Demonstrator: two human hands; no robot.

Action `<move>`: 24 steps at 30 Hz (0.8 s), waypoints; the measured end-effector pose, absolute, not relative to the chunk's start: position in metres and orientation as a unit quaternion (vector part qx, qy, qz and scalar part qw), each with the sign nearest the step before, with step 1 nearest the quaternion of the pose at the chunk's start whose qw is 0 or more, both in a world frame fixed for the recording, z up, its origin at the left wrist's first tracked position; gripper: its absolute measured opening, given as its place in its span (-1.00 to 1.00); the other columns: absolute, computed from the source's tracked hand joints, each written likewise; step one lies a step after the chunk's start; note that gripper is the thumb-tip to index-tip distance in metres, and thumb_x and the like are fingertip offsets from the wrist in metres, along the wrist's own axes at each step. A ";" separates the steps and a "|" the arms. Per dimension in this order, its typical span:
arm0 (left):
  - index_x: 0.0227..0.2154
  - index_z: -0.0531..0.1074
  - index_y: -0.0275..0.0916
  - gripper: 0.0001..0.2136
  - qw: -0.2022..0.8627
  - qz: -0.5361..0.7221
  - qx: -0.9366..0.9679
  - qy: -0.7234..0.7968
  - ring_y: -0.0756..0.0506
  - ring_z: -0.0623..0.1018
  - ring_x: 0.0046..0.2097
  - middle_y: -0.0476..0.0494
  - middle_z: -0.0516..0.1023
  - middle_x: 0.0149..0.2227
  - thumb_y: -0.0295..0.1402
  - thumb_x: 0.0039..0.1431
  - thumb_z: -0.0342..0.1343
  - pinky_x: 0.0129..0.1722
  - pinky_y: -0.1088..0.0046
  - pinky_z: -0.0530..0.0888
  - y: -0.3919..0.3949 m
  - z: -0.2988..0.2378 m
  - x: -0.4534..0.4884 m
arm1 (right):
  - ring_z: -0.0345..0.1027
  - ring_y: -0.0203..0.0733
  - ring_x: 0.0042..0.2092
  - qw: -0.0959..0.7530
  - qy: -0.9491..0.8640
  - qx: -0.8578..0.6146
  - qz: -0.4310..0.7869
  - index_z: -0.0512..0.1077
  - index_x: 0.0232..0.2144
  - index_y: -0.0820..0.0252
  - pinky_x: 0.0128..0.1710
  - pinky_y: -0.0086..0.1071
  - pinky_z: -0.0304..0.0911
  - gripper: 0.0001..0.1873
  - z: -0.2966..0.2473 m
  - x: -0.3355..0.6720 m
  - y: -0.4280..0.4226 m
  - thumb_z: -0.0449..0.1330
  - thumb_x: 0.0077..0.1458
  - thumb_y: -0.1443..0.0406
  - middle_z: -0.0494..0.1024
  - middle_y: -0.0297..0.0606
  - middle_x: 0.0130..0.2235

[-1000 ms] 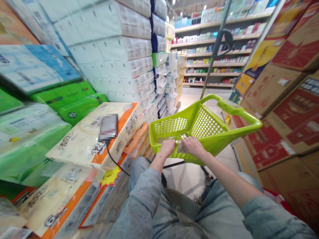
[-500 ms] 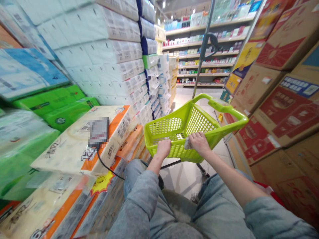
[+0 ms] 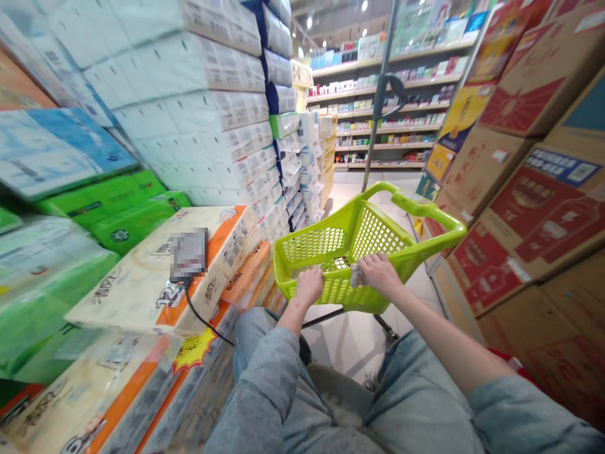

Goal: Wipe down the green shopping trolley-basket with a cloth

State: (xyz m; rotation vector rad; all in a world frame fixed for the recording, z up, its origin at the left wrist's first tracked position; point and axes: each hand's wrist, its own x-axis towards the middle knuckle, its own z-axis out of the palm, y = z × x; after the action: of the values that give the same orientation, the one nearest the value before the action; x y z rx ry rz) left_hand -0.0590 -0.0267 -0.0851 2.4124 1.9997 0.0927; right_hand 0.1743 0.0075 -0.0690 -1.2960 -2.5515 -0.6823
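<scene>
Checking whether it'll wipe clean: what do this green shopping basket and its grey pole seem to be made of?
The basket looks like moulded lime-green plastic, glossy along the rim, with perforated walls. The pole looks like grey metal tube, judging by its thin straight form and dull sheen, though a coating can't be ruled out.

From here I read the basket [image 3: 326,271] as bright lime green, its sides a grid of small square holes. The tissue packs [image 3: 155,280] beside it are cream with orange bands, and one carries a yellow starburst sticker [image 3: 195,349] edged in red. Above sit green packs [image 3: 113,217], white packs [image 3: 189,69] with grey print, and navy-banded packs [image 3: 271,94]. The cartons [image 3: 534,214] are tan with red panels. I see a grey sleeve [image 3: 258,372] over faded blue jeans [image 3: 416,391].
</scene>
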 end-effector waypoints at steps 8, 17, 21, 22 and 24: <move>-0.17 0.33 -0.25 -0.78 0.002 0.040 0.761 0.648 -0.15 0.45 -0.08 -0.20 0.50 -0.13 -0.43 0.29 -0.21 -0.11 0.29 0.26 -0.027 -0.088 -0.051 | 0.23 -0.03 -0.18 0.085 -0.825 -0.478 -0.289 0.41 -0.30 0.25 0.11 -0.11 -0.09 -0.78 -0.059 0.211 0.009 -0.04 0.17 0.41 0.46 -0.12 -0.30; -0.16 0.32 -0.28 -0.79 -0.020 0.037 0.756 0.653 -0.16 0.45 -0.08 -0.23 0.49 -0.13 -0.43 0.27 -0.20 -0.12 0.27 0.26 -0.027 -0.092 -0.049 | 0.27 -0.05 -0.20 0.078 -0.869 -0.450 -0.191 0.41 -0.32 0.25 -0.11 -0.22 0.07 -0.82 -0.072 0.146 0.002 0.00 0.20 0.37 0.48 -0.11 -0.29; -0.17 0.32 -0.26 -0.79 -0.012 0.036 0.759 0.650 -0.16 0.45 -0.08 -0.22 0.50 -0.13 -0.41 0.28 -0.20 -0.12 0.27 0.27 -0.028 -0.090 -0.052 | 0.29 -0.06 -0.18 0.088 -0.880 -0.429 -0.183 0.41 -0.27 0.23 -0.08 -0.24 0.08 -0.83 -0.076 0.136 -0.001 0.01 0.19 0.35 0.49 -0.15 -0.26; -0.18 0.33 -0.26 -0.79 -0.009 0.035 0.759 0.650 -0.15 0.45 -0.08 -0.22 0.50 -0.13 -0.41 0.29 -0.20 -0.12 0.28 0.27 -0.029 -0.089 -0.052 | 0.29 -0.07 -0.18 0.090 -0.880 -0.425 -0.189 0.41 -0.27 0.23 -0.03 -0.23 0.07 -0.83 -0.076 0.141 0.000 0.02 0.19 0.35 0.49 -0.16 -0.26; -0.18 0.33 -0.25 -0.79 -0.005 0.036 0.761 0.648 -0.14 0.45 -0.08 -0.21 0.50 -0.13 -0.41 0.29 -0.20 -0.12 0.29 0.27 -0.029 -0.088 -0.053 | 0.29 -0.08 -0.18 0.094 -0.872 -0.431 -0.212 0.42 -0.26 0.22 0.07 -0.18 0.01 -0.83 -0.074 0.159 0.002 0.02 0.18 0.36 0.49 -0.17 -0.27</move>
State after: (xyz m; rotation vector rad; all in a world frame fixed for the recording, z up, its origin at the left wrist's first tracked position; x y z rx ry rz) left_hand -0.0535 -0.0294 -0.0877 2.3986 2.0417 0.1142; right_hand 0.1585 0.0024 -0.0738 -1.2783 -2.5864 -0.6286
